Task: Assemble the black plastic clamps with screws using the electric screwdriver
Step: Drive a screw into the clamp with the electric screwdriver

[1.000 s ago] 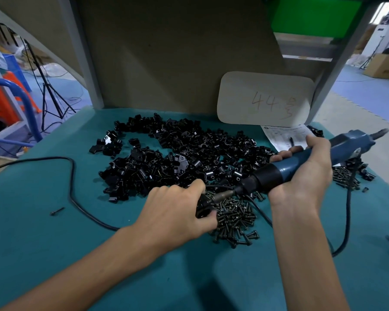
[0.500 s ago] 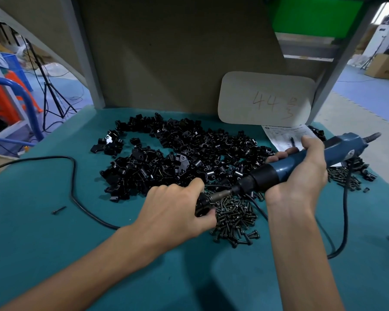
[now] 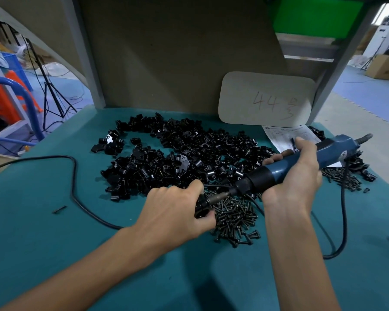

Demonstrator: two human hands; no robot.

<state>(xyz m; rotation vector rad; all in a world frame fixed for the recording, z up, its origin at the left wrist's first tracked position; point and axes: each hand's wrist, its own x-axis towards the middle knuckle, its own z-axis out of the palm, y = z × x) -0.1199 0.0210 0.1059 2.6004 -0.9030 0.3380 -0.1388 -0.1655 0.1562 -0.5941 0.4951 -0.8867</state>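
My left hand (image 3: 174, 213) grips a black plastic clamp (image 3: 202, 207) just above the teal table, beside a heap of black screws (image 3: 234, 217). My right hand (image 3: 293, 178) holds the blue electric screwdriver (image 3: 285, 166) slanted down to the left. Its metal bit (image 3: 218, 197) meets the clamp in my left hand. A large pile of black clamps (image 3: 177, 158) spreads across the middle of the table behind both hands. A second, smaller heap of screws (image 3: 343, 178) lies at the right, past the screwdriver.
A black cable (image 3: 76, 198) loops over the table's left side, and the screwdriver's cord (image 3: 343, 221) hangs at the right. One stray screw (image 3: 59, 209) lies at the left. A beige card marked 44 (image 3: 266, 99) and a paper sheet (image 3: 288, 135) lean at the back panel.
The screwdriver and my right hand have shifted slightly left and down toward the clamp. My left hand has stayed in place on the clamp.
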